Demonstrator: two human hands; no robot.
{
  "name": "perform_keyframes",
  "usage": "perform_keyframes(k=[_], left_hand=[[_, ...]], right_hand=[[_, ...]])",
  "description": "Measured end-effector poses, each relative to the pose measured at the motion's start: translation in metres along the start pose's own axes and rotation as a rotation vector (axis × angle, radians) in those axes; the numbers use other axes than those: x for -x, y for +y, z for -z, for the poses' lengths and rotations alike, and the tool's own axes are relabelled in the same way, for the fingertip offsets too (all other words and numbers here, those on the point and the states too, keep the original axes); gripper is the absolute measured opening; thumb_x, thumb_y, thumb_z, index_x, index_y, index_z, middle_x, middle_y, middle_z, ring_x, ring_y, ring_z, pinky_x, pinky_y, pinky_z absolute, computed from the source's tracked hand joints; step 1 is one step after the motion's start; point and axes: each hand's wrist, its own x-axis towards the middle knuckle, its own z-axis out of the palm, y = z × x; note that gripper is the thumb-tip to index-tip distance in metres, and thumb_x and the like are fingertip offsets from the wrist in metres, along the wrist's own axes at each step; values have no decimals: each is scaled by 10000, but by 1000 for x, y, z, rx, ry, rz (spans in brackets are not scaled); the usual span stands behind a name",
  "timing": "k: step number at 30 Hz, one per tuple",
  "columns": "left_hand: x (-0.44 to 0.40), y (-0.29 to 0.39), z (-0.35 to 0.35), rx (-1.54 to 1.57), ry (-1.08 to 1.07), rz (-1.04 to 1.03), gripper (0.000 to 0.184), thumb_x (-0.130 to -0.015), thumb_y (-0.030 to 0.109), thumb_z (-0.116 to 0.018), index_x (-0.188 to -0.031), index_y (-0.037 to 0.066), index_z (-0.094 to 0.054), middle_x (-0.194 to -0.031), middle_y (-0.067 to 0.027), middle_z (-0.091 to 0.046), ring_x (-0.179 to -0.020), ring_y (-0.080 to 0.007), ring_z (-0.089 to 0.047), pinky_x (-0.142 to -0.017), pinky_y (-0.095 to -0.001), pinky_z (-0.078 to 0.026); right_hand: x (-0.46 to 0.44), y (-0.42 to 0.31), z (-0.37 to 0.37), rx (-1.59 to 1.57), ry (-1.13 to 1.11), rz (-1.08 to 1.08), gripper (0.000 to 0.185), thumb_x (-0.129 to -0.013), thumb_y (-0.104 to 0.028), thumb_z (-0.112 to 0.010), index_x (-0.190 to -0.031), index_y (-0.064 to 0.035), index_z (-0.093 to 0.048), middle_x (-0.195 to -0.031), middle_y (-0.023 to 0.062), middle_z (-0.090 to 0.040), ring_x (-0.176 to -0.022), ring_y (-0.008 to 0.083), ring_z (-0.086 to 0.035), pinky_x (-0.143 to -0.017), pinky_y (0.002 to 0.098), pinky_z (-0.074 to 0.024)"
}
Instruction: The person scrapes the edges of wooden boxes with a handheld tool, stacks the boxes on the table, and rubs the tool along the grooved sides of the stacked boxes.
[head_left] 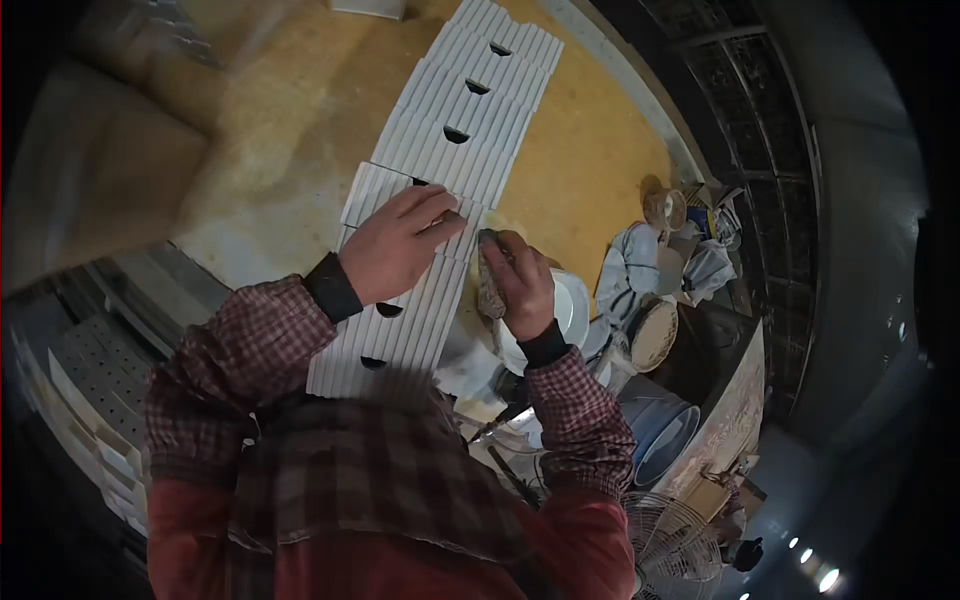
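Observation:
Rows of white slats (405,125), laid side by side in stacked groups with dark half-round notches, run from my body to the far side of the yellowish table. Across the slats near the middle lies my left hand (392,245), fingers bent and close together over them; whether anything is under the fingertips is hidden. Just right of the slats' edge, my right hand (522,285) is closed round a rough greyish-brown pad (491,278). Behind that hand sits a white round bowl (571,310), partly covered by it.
The yellowish tabletop (590,135) has a raised rim. At the right are crumpled cloths (628,262), a round pan (655,335), a blue bucket (665,435) and a wire fan (672,545). A large brown board or box (95,170) is at the left.

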Motion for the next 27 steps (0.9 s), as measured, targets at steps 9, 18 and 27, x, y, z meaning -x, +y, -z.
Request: perform_keyframes(k=[9,18,27], left_hand=[[-1,-2,0,7,-26,13,436,-650,0,-575,-1082,60,-575,-1112,-121,-488,-1099,-318,-451,-927,-383,-412],[1,-5,-2,13,-11,12,405,-682,-16,-568,-1074,81,-579,-1127,-99,-477,-1114,-283,-441,-918,-386,-411],[-2,-6,1,-58,7,-47,375,-666,25,-573,-1040,40,-564,-1078,-98,-473,-1081,-280,-446,-887,-378,-412]], right_hand=[[-15,3,7,-240,82,-178,378,-660,-18,-622,-1037,-32,-616,-1068,122,-553,-863,264,-586,-738,334,-478],[-4,4,18,-438,-107,-132,372,-641,47,-636,-1008,-8,-610,-1042,130,-561,-875,272,-598,-752,307,-488],[6,-11,0,-156,-11,-74,425,-638,35,-591,-1058,-21,-608,-1113,135,-523,-884,274,-555,-753,328,-464]])
